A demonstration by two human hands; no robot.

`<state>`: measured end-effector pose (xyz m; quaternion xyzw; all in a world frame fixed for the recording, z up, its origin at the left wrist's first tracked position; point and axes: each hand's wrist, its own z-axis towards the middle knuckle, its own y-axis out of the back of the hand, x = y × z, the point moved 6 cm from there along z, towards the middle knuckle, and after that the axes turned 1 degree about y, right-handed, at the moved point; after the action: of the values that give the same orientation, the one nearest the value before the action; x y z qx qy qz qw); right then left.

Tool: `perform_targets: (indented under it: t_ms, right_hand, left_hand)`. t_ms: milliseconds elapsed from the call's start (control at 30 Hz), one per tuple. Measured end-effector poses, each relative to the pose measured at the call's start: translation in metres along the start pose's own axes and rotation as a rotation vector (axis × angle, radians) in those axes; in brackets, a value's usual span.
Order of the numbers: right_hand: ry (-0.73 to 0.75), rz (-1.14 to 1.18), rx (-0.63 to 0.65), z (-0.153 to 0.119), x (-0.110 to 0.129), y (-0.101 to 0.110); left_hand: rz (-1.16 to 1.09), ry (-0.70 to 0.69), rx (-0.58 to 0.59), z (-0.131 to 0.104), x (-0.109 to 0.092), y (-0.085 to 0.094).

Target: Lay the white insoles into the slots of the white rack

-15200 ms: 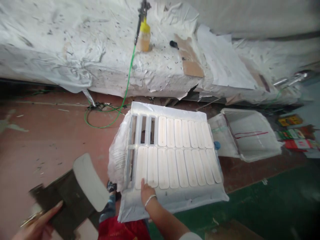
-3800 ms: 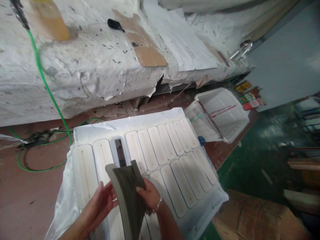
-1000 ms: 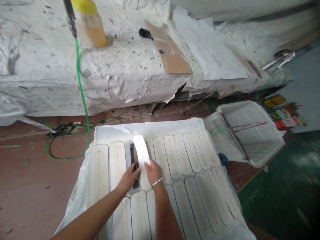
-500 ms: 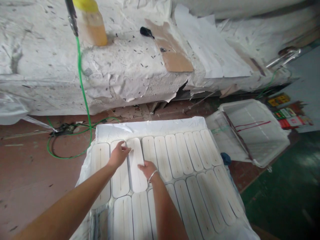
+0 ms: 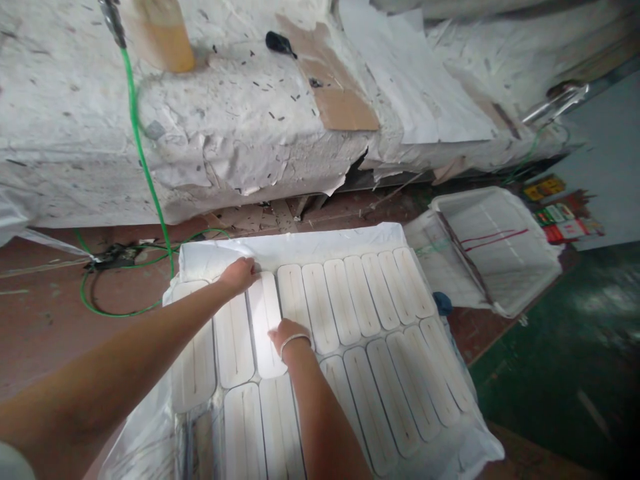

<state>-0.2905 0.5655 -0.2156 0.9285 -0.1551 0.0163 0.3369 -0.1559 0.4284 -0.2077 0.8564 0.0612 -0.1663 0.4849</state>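
Note:
White oblong pieces with rounded ends [image 5: 341, 300] lie in two rows on a sheet-covered surface [image 5: 295, 241]. Most carry a thin brown line down the middle. One plain white piece [image 5: 265, 307] has no visible line. My left hand [image 5: 241, 275] is at its far end, fingers closed, the fingertips too small to read. My right hand [image 5: 287, 333] touches its right side lower down, thumb on top and fingers bent at the edge. A bracelet circles my right wrist.
Beyond stands a bench [image 5: 225, 153] under stained paper, with a jar of yellow liquid [image 5: 175, 47], a black tool [image 5: 280, 43] and cardboard [image 5: 345, 107]. A green hose [image 5: 137, 133] hangs at left. A white bin [image 5: 505, 247] stands right.
My left hand has moved up to the plain piece's far end and its fingers have drawn together. My right hand stays on the right side. The view has shifted slightly.

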Motion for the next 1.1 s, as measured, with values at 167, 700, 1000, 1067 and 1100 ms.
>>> perform_targets:
  t_ms: [167,700,1000,1067,1100]
  right_hand:
    - [-0.012,-0.020,-0.044,0.000,0.001,0.006]
    - [0.042,-0.130,0.015,0.014,0.010,-0.001]
    - [0.242,-0.121,-0.436,-0.021,0.012,-0.027]
    - [0.368,-0.165,-0.527,-0.040,0.015,-0.050]
    - [0.383,-0.182,-0.527,-0.049,0.014,-0.062]
  left_hand:
    - [0.006,-0.026,0.022,0.010,0.000,0.011]
    - [0.145,-0.077,-0.003,0.008,-0.010,0.006]
    - [0.309,-0.390,-0.262,-0.049,-0.011,-0.044]
    - [0.246,-0.382,-0.284,-0.062,0.000,-0.054]
    - [0.190,-0.361,-0.260,-0.066,0.002,-0.060]
